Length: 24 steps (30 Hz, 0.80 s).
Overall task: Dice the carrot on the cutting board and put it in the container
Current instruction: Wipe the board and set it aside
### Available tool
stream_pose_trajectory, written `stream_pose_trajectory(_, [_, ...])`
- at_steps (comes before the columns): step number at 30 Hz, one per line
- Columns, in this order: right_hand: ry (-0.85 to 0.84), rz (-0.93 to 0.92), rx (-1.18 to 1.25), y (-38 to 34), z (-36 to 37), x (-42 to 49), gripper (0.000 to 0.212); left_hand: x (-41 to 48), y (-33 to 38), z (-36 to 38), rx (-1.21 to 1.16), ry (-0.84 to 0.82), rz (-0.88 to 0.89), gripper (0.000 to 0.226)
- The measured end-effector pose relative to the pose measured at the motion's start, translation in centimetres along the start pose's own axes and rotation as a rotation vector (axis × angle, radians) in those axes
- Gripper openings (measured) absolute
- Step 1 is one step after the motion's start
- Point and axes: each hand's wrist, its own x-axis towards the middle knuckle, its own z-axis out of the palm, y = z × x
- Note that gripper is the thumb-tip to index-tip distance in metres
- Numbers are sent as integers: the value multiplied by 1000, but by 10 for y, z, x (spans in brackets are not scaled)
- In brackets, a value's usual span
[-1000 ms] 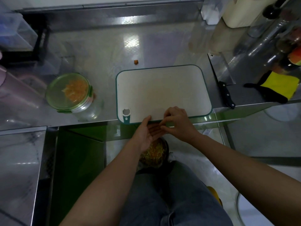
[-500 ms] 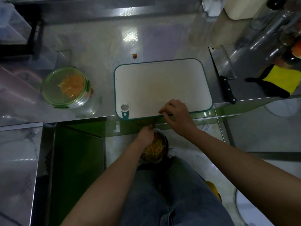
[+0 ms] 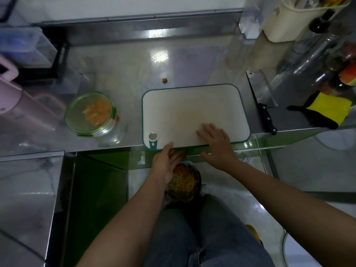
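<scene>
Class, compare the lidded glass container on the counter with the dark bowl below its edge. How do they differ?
The glass container is clear with a green-rimmed lid on; the dark bowl is uncovered. The container stands on the counter left of the cutting board; the bowl sits lower, partly under the left hand. Both hold small chopped pieces with orange in them.

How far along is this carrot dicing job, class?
Done: diced carrot sits in the container; the knife lies beside the bare cutting board. In hand: right hand flat on the board, left hand open at its edge. Left: one stray piece behind the board.
</scene>
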Motion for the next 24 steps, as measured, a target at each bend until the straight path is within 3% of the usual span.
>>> stream_pose_trajectory(2, [-65, 8, -97, 2, -1, 0, 78, -1, 7, 4, -95, 0, -3, 28])
stream_pose_trajectory(4, [-17, 8, -130, 1, -6, 2, 77, -2, 10, 7, -109, 6, -8, 35])
stream_pose_trajectory(14, [264, -175, -61, -3, -42, 7, 35, -10, 35, 25, -260, 64, 119, 30])
stream_pose_trajectory(16, [339, -80, 9, -6, -50, 7, 38, -11, 42, 27, -281, 70, 146, 29])
stream_pose_trajectory(19, [441, 305, 83, 0, -58, 9, 52, -14, 53, 29, -219, 72, 191, 27])
stream_pose_trajectory(21, [377, 553, 206, 6, -66, 8, 64, -15, 60, 27, -158, 89, 232, 22])
stream_pose_trajectory(24, [302, 706, 593, 8, -82, 8, 75, -14, 69, 23, -88, 118, 303, 18])
